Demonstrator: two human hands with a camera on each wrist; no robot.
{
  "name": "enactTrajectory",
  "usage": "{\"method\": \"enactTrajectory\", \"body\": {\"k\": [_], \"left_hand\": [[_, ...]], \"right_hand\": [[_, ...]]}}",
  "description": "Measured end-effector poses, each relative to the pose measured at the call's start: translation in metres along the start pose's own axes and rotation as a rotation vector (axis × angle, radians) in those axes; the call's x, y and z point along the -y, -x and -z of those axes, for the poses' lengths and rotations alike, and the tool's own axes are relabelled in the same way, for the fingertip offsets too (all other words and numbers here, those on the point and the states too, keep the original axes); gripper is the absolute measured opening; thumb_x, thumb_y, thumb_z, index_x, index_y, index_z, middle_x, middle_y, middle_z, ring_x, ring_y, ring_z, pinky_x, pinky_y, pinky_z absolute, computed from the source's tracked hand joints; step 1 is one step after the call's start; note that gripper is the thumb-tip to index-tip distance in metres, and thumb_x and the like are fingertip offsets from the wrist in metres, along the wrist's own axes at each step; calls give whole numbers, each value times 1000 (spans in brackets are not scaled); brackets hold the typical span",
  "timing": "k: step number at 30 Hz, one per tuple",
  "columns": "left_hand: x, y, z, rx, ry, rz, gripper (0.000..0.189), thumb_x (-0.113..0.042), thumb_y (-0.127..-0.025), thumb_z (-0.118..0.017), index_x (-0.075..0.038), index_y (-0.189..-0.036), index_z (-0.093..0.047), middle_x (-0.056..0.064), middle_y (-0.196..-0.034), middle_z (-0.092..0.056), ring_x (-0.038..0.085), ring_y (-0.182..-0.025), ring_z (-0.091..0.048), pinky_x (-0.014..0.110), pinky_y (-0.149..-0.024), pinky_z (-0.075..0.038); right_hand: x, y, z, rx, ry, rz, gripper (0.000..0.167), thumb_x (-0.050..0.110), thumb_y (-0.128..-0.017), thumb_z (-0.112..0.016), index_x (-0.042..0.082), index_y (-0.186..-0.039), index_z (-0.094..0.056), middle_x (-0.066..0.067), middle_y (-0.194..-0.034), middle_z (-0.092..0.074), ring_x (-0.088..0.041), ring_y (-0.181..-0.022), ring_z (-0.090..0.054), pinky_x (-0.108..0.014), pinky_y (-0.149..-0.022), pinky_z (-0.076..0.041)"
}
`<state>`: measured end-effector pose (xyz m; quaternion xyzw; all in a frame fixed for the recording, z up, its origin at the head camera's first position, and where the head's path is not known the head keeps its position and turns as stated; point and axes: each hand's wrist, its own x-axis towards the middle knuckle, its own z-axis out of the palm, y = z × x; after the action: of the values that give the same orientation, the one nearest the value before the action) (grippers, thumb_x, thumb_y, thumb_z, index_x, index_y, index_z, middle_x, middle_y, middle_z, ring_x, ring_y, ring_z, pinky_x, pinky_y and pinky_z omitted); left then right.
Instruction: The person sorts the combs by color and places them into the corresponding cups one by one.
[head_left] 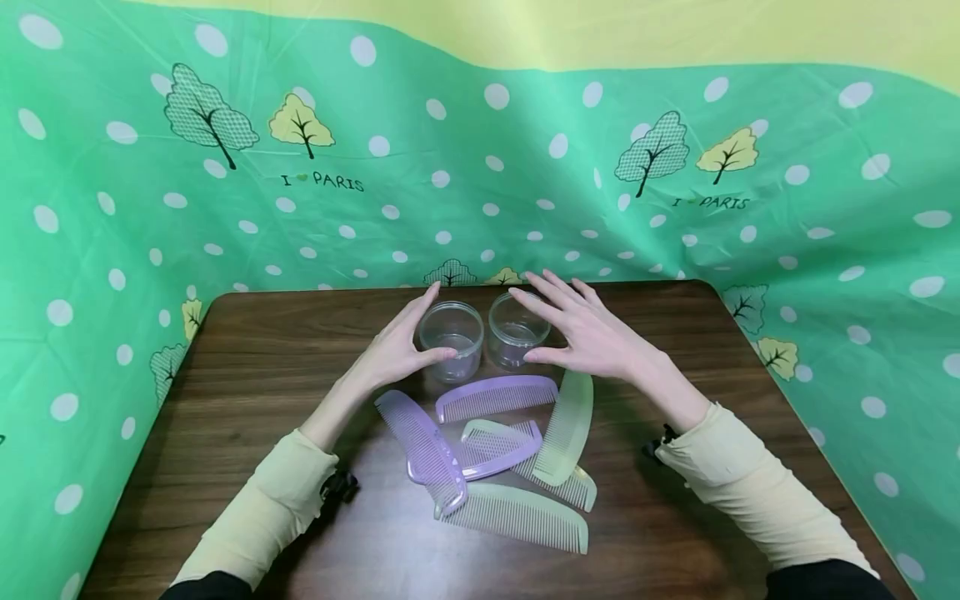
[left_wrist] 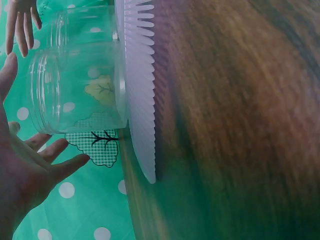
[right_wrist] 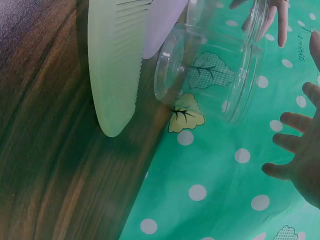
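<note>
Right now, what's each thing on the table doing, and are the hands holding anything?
left jar: upright, no lid, empty
right jar: upright, no lid, empty
left hand: open beside the left jar
right hand: open by the right jar
purple combs: lying flat, piled
green combs: lying flat, piled

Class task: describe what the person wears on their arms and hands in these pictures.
Both hands are bare: left hand, right hand. Each forearm wears a close-fitting pale yellow-cream sleeve ending above the wrist, over a black layer near the elbow. A small black clip or strap sits at each cuff. No rings or watch visible.
</note>
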<state>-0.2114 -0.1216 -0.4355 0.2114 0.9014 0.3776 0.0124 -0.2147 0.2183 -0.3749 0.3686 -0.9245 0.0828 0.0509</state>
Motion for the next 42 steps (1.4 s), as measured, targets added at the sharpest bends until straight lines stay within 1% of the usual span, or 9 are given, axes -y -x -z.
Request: {"method": "enactTrajectory", "body": {"k": [4,8,12,16,22,30,34,39,42], "left_hand": [[2,-1,-3,3,42,-8,110,-57,-84,-79,-40,-165,-6,-3,-172,-24,23,-158,-26,58,-124,-30],[4,-1,-6,3,103,-1,113,-54,-83,-81,-44,-163,-1,1,-170,-31,23,-158,-27,58,-124,-28],[6,-3,-9,-14,150,19,114,-52,-81,-84,-44,-163,-6,1,-167,-36,25,-156,-31,59,-124,-29],[7,-4,-12,-21,171,58,113,-52,-78,-86,-43,-163,-13,0,-168,-34,28,-154,-34,59,-122,-32],[9,-3,-14,-25,207,115,113,-47,-76,-89,-38,-163,-18,4,-167,-34,33,-151,-39,61,-119,-35],[12,-2,-17,-1,246,161,109,-47,-76,-89,-35,-162,-21,2,-167,-34,33,-149,-40,60,-119,-35],[14,-3,-19,5,278,168,108,-46,-76,-89,-35,-161,-23,1,-167,-34,33,-149,-41,60,-119,-35],[14,-5,-19,18,310,165,107,-47,-75,-90,-40,-160,-24,0,-165,-37,33,-146,-43,59,-118,-36],[15,-6,-19,23,338,167,105,-46,-75,-90,-38,-159,-27,1,-162,-41,32,-144,-46,59,-117,-36]], "right_hand": [[2,2,-1,-9,-14,-6,93,66,-90,-66,42,-164,-14,4,-175,-14,-29,-162,-13,-66,-123,-17],[3,5,-4,-17,-28,-12,91,65,-91,-66,42,-164,-16,5,-175,-13,-29,-162,-14,-65,-124,-17],[5,6,-5,-33,-38,-10,89,62,-93,-66,40,-164,-18,6,-175,-12,-29,-162,-15,-65,-123,-17],[6,7,-6,-50,-42,-3,90,60,-92,-68,37,-164,-21,4,-175,-13,-31,-161,-17,-67,-122,-19],[8,7,-7,-52,-52,3,89,59,-92,-69,36,-164,-21,2,-175,-14,-33,-161,-18,-66,-121,-20],[16,6,-9,-71,-59,4,91,58,-91,-71,36,-164,-22,2,-174,-16,-32,-161,-19,-64,-123,-19],[20,4,-12,-75,-65,12,89,59,-91,-69,36,-164,-23,1,-174,-18,-32,-161,-19,-63,-123,-20],[27,2,-14,-78,-73,18,89,59,-91,-70,37,-164,-23,0,-174,-19,-29,-161,-18,-62,-124,-20],[32,0,-14,-71,-74,26,90,60,-91,-69,37,-164,-22,0,-173,-20,-27,-162,-17,-62,-124,-20]]}}
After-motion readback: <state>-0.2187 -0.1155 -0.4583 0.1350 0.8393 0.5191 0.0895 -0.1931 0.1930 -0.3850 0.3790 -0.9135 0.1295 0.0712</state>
